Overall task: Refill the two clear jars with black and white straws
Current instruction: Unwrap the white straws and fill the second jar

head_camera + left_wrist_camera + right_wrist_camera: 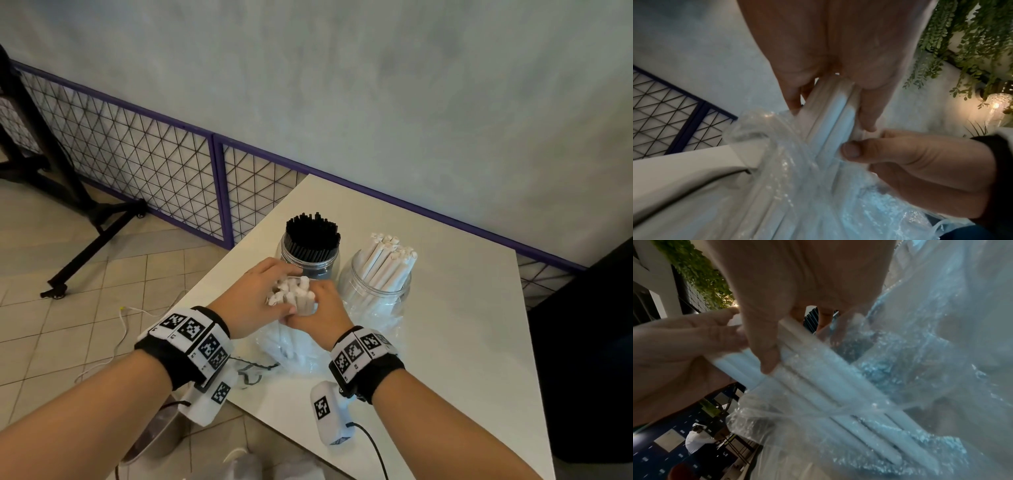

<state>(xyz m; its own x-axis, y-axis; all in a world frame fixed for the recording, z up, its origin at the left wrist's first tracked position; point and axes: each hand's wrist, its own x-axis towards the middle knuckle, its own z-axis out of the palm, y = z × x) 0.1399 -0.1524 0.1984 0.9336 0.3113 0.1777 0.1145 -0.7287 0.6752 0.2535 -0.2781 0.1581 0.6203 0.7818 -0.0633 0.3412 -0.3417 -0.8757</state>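
Hands meet over clear plastic bag [274, 346] at table's [462, 342] near left edge. Left hand [255, 301] and right hand [320, 317] both curl round one bundle of white straws [294, 294], its lower part inside bag. Far behind: black-straw jar [310, 255] left, white-straw jar [376, 291] right, touching.

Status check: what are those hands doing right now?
Left hand and right hand both grip white straws, half out of plastic bag. Both jars already hold straws. Nothing blocking.
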